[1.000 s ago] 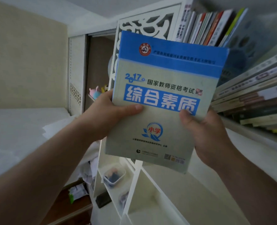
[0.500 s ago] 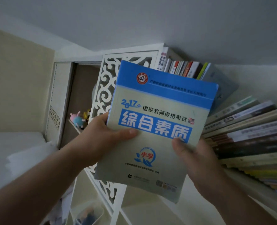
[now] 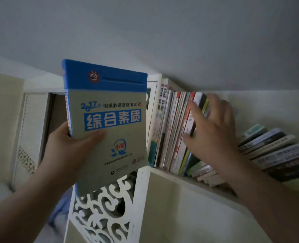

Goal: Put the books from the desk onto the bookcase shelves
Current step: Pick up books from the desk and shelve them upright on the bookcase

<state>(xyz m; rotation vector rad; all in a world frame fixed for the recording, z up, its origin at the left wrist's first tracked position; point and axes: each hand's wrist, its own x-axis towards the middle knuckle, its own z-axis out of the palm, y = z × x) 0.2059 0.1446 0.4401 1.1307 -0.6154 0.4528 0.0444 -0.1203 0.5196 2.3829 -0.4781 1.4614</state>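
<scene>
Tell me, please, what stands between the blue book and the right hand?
In the head view, upright books on the top shelf stand between the blue book, gripped by the left hand, and the right hand, whose fingers touch their spines.

One head-worn, wide-angle view, tilted upward toward the ceiling [image 3: 162,32] and the top shelf [image 3: 189,179] of the bookcase. It sits close: both forearms enter from the near bottom corners, the book [image 3: 108,123] fills the centre-left, and shelved spines fan out right (edges bend from the lens).
</scene>
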